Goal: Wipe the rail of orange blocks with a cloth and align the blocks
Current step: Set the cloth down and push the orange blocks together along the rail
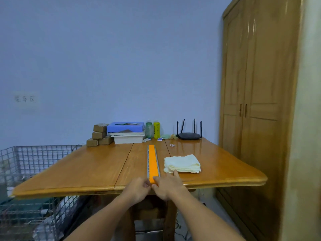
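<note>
A long grey rail (148,160) filled with a row of orange blocks (152,161) runs from the table's near edge toward the back. My left hand (137,189) and my right hand (167,186) meet at the rail's near end, fingers pinched on the nearest orange block from either side. A folded pale yellow cloth (182,164) lies on the table just right of the rail, touching my right index finger.
The wooden table (86,164) carries cardboard boxes (99,134), a blue-lidded white bin (126,133), two bottles (153,130) and a black router (189,134) along the back. A wire cage (34,159) stands at left, a wooden wardrobe (257,101) at right.
</note>
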`<action>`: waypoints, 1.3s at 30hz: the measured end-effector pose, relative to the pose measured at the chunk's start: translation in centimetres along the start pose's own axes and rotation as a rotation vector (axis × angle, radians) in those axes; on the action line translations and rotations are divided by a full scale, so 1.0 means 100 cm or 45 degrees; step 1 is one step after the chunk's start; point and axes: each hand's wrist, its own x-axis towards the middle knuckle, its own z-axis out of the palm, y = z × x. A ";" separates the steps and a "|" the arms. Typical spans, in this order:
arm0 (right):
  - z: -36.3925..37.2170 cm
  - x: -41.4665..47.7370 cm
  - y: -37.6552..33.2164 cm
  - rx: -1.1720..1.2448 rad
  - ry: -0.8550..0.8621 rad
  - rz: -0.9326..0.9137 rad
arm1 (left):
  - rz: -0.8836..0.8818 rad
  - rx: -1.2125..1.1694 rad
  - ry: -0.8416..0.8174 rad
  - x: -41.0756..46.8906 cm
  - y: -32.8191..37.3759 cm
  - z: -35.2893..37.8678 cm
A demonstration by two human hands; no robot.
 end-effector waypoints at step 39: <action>-0.004 0.025 0.031 0.074 0.200 0.045 | -0.009 0.091 0.007 0.024 0.012 -0.017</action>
